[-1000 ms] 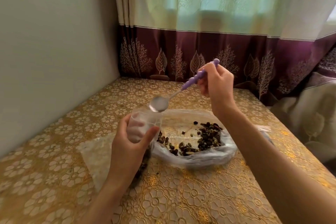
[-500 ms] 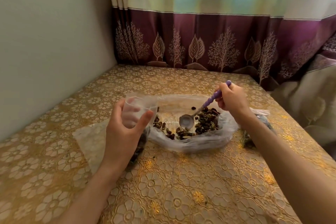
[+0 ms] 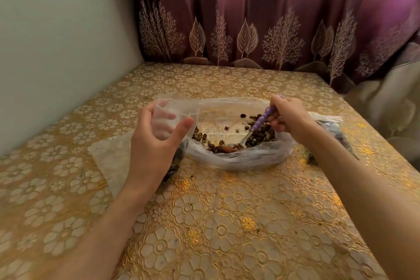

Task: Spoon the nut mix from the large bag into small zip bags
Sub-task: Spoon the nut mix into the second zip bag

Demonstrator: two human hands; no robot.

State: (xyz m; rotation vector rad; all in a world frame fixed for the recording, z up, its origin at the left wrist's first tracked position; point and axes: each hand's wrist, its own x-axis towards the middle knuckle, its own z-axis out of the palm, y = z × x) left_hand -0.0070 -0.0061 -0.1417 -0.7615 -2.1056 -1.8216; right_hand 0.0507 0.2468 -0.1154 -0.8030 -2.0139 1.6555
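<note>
A large clear plastic bag (image 3: pixel 241 159) lies open in the middle of the table, with a dark nut mix (image 3: pixel 259 135) spread inside it. My left hand (image 3: pixel 156 143) grips a small clear zip bag (image 3: pixel 175 113) upright by its open mouth, just left of the large bag; dark nuts show in its bottom below my palm. My right hand (image 3: pixel 288 116) holds a spoon with a purple beaded handle (image 3: pixel 263 119). The spoon's metal bowl is pushed down into the nuts and mostly hidden.
The table wears a gold floral cloth (image 3: pixel 216 223). A flat clear plastic sheet (image 3: pixel 109 154) lies under my left wrist. Another small bag with dark contents (image 3: pixel 334 129) lies behind my right forearm. A wall stands left, a purple curtain (image 3: pixel 272 29) behind.
My right hand came down from above the small bag and pushed the empty spoon into the nuts in the large bag. My left hand kept the small bag in place.
</note>
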